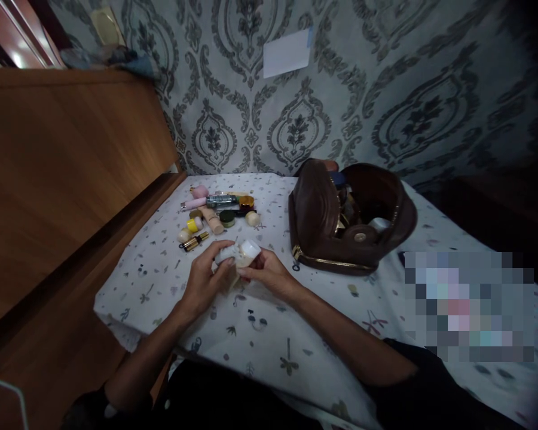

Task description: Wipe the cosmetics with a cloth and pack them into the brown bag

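Note:
In front of me, above the near half of the table, both hands meet around a small jar with a white lid (pixel 250 249). My right hand (pixel 269 272) is closed on the jar, thumb and fingers at its right side. My left hand (pixel 208 272) is closed on a whitish piece (pixel 225 255) that looks like a tissue or cloth, close against the jar; its exact kind is unclear. Beyond my left hand lie a gold-and-black lipstick (pixel 193 241), a yellow-banded small jar (pixel 194 224), a beige tube (pixel 212 221) and a dark green round container (pixel 227 218).
A brown zip bag (pixel 316 209) stands unzipped on the right, with items inside. More cosmetics, including a clear bottle (pixel 222 200), lie at the back left. A patterned cloth covers the table (pixel 269 334). A wooden panel (pixel 72 137) borders the left; a blurred patch hides something at right.

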Demonstrator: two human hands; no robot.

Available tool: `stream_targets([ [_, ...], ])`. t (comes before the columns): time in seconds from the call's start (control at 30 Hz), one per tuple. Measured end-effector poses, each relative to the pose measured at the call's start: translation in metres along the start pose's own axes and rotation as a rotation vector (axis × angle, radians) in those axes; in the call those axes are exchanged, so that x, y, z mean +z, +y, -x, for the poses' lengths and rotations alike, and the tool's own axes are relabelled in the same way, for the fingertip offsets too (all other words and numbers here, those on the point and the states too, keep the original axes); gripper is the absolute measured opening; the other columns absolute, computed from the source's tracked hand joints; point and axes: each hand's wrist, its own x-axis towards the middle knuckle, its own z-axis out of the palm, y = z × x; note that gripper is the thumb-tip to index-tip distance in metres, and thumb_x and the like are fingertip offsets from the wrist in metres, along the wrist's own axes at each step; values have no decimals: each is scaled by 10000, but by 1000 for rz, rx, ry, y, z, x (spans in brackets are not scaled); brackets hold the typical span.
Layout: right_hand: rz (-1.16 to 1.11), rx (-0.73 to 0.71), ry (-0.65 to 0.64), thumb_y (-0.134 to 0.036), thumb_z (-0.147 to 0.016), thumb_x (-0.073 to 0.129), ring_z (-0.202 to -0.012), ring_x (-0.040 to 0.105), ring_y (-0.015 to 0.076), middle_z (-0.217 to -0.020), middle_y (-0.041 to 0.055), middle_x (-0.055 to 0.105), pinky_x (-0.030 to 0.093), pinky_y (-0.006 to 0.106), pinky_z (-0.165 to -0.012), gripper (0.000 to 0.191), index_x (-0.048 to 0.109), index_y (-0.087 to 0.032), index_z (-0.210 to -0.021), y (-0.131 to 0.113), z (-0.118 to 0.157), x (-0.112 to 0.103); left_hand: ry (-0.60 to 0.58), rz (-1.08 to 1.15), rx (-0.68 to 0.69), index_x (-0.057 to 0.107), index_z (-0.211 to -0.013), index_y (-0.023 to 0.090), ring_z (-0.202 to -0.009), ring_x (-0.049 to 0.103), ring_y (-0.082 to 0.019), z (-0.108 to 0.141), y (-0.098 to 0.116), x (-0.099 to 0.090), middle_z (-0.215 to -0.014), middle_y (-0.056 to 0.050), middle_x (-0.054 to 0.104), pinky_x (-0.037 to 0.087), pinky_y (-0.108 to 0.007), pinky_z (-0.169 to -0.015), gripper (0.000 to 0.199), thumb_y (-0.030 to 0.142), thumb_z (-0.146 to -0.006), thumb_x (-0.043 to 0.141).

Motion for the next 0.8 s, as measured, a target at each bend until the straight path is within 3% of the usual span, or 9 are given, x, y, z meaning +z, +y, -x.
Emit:
stream_targets([
  [0.13,105,-65,-39,-377,-636,839,-793,638,172,-857,7,685,515,312,-763,414,652,-195,-957,-3,4,3,51,99,2,600,-1176,199,-1016,639,-201,-3,4,-9,-1135,-63,680,502,-293,-866,270,327,-941,567],
  [0.23,237,-162,-29,-377,-745,748,-920,624,200,-1013,31,676,495,344,-864,439,615,-202,-1123,-7,10,7,16,68,106,609,-1192,206,-1086,631,-199,-5,10,-16,-1179,-72,677,495,-305,-929,262,309,-958,551],
  [0.33,375,-235,-17,-360,-842,630,-979,585,209,-1055,38,635,482,335,-861,394,538,-204,-1193,-11,17,12,-51,-49,262,616,-1204,208,-1162,613,-210,-8,18,-22,-1224,-89,673,478,-351,-1005,256,266,-968,535],
  [0.47,621,-295,-44,-316,-896,549,-854,553,183,-913,9,594,464,308,-773,250,508,-199,-1113,-14,23,19,-100,-196,363,623,-1194,207,-1133,628,-216,-13,32,-31,-1170,-96,689,499,-371,-986,249,238,-980,500],
  [0.53,707,-357,-37,-286,-893,538,-829,548,181,-909,10,589,460,315,-767,234,503,-200,-1108,-14,23,20,-127,-238,364,630,-1175,207,-1093,638,-212,-15,39,-36,-1124,-86,699,502,-361,-966,239,239,-985,489],
  [0.67,838,-492,6,-233,-861,569,-1005,562,241,-1095,73,607,454,393,-897,380,507,-223,-1236,-11,19,16,-190,-278,289,643,-1128,211,-1025,648,-209,-17,46,-43,-1078,-68,704,501,-342,-914,215,256,-985,490],
  [0.8,996,-572,41,-202,-817,629,-982,536,267,-997,80,571,470,414,-864,456,555,-224,-1266,-6,17,12,-160,-224,153,659,-1083,204,-942,655,-207,-16,38,-45,-1022,-55,698,511,-317,-837,204,286,-965,514],
])
